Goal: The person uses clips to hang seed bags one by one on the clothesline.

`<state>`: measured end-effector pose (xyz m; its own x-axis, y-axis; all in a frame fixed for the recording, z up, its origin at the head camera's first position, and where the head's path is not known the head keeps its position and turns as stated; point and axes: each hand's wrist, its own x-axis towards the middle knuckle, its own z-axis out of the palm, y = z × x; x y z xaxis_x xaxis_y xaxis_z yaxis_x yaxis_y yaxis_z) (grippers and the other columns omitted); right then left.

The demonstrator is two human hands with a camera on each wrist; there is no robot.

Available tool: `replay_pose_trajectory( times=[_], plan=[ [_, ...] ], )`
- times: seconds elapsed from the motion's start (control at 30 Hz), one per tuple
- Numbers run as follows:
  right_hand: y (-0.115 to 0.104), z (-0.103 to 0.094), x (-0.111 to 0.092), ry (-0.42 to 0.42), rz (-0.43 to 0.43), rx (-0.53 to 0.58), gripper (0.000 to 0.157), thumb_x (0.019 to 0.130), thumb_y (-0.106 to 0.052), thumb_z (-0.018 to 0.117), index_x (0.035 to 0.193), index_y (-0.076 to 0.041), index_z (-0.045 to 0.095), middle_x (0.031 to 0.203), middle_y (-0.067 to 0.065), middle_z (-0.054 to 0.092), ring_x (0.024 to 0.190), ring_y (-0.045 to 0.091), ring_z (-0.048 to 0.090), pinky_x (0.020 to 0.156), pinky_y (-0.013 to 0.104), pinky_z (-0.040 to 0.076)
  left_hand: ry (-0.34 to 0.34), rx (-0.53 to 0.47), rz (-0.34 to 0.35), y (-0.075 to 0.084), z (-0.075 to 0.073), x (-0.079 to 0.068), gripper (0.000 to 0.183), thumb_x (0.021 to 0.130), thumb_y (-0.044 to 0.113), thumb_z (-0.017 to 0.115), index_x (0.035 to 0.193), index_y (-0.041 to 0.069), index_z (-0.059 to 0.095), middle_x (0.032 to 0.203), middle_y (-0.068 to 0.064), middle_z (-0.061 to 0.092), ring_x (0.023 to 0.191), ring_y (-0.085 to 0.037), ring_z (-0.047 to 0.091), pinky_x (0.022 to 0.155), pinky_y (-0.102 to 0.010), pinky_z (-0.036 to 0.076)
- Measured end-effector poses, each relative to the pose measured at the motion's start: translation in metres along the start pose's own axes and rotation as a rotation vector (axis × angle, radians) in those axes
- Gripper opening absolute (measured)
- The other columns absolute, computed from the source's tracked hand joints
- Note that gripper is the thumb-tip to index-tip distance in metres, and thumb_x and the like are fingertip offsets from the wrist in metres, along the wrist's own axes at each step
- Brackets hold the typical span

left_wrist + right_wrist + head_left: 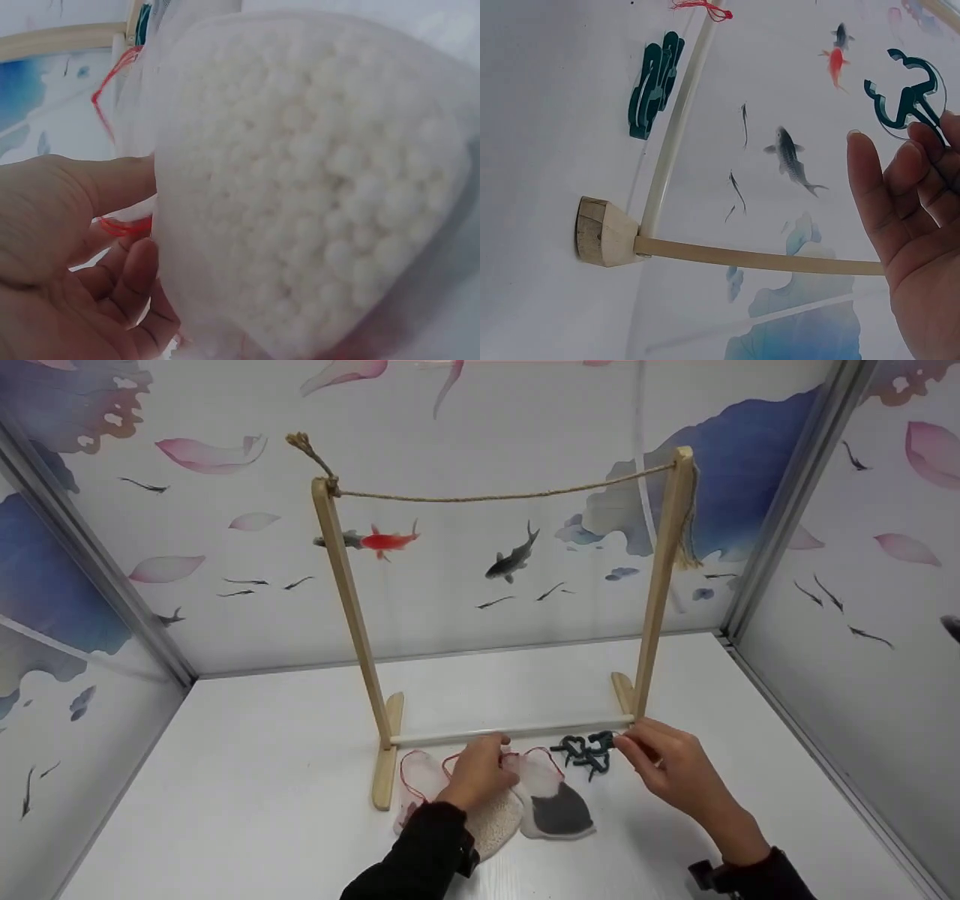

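My left hand [480, 771] pinches the upper part of a mesh drawstring bag of white beads [496, 826]. The bag fills most of the left wrist view, and its red cord [126, 226] shows between thumb and fingers. To either side lie a drawstring bag with dark contents [562, 812] and another bag [421, 775], partly hidden by my arm. My right hand [679, 771] pinches a dark green clip [911, 96] by its handles, its mouth spread wide. Two more green clips [655, 84] lie on the table beside the rack's white bottom rod.
A wooden rack [351, 615] stands behind the bags, with a twine line [465, 499] strung between its two posts. Its wooden feet [384, 780] rest on the white table [247, 780]. Printed panels [450, 607] close in the back and sides.
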<state>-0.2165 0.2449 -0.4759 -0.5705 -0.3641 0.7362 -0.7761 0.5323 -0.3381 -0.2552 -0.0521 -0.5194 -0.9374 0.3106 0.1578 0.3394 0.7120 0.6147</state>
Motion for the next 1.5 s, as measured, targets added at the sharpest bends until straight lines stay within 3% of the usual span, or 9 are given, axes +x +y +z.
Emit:
replay_pose_trajectory(
  times=[0.23,0.5,0.63,0.73,0.93,1.23,1.5],
  plan=[
    [-0.003,0.001,0.003,-0.002,-0.010,-0.001,0.024,0.086,0.004,0.077,0.088,-0.018,0.067,0.073,-0.014,0.048,0.060,-0.001,0.043,0.050,0.012,0.037,0.064,-0.001,0.059,-0.001,0.003,-0.001,0.011,0.081,0.002,0.078,0.090,0.003,0.072,0.080,-0.002,0.062,0.076,-0.014,0.054,0.071,-0.032,0.047],
    [-0.015,-0.001,0.003,-0.027,-0.016,0.007,0.020,0.086,0.003,0.077,0.088,-0.015,0.068,0.076,-0.014,0.051,0.061,-0.001,0.045,0.050,0.013,0.040,0.135,-0.015,0.122,-0.004,0.001,-0.001,0.010,0.080,0.002,0.080,0.085,0.005,0.072,0.080,-0.002,0.067,0.077,-0.017,0.061,0.072,-0.032,0.051],
    [-0.019,-0.002,0.003,-0.041,-0.009,0.018,0.021,0.087,0.003,0.076,0.089,-0.016,0.068,0.077,-0.014,0.053,0.061,-0.001,0.047,0.051,0.014,0.042,0.109,-0.085,0.168,-0.001,-0.007,-0.001,0.007,0.086,0.003,0.076,0.089,0.006,0.071,0.081,0.000,0.067,0.077,-0.015,0.061,0.072,-0.029,0.050],
    [-0.021,-0.002,0.004,-0.043,-0.021,0.024,0.021,0.087,0.004,0.076,0.090,-0.016,0.069,0.077,-0.013,0.053,0.061,-0.002,0.047,0.051,0.012,0.041,0.062,-0.193,0.159,0.003,-0.013,-0.003,0.005,0.091,0.005,0.073,0.096,0.005,0.071,0.083,0.000,0.067,0.078,-0.013,0.060,0.071,-0.026,0.049],
    [-0.021,-0.004,0.003,-0.026,-0.038,0.022,0.023,0.085,0.005,0.077,0.090,-0.016,0.069,0.077,-0.013,0.054,0.061,-0.001,0.046,0.050,0.013,0.041,0.042,-0.319,0.147,0.014,-0.022,-0.004,0.010,0.096,0.011,0.071,0.102,0.004,0.074,0.084,0.001,0.069,0.077,-0.009,0.062,0.066,-0.023,0.049],
    [-0.017,-0.006,0.003,0.020,-0.069,0.005,0.032,0.079,0.011,0.079,0.088,-0.017,0.066,0.075,-0.012,0.050,0.060,-0.001,0.042,0.049,0.010,0.036,0.032,-0.316,0.172,0.039,-0.036,-0.001,0.012,0.099,0.015,0.068,0.105,0.008,0.075,0.086,0.004,0.071,0.076,-0.005,0.062,0.064,-0.021,0.047],
    [-0.021,-0.024,0.030,0.041,-0.123,-0.057,0.024,0.082,0.009,0.077,0.094,-0.010,0.070,0.079,-0.009,0.054,0.060,0.000,0.045,0.050,0.012,0.039,0.060,-0.299,0.199,0.064,-0.058,0.007,0.012,0.100,0.014,0.067,0.107,0.007,0.073,0.086,0.003,0.071,0.075,-0.006,0.063,0.061,-0.021,0.047]
  ],
)
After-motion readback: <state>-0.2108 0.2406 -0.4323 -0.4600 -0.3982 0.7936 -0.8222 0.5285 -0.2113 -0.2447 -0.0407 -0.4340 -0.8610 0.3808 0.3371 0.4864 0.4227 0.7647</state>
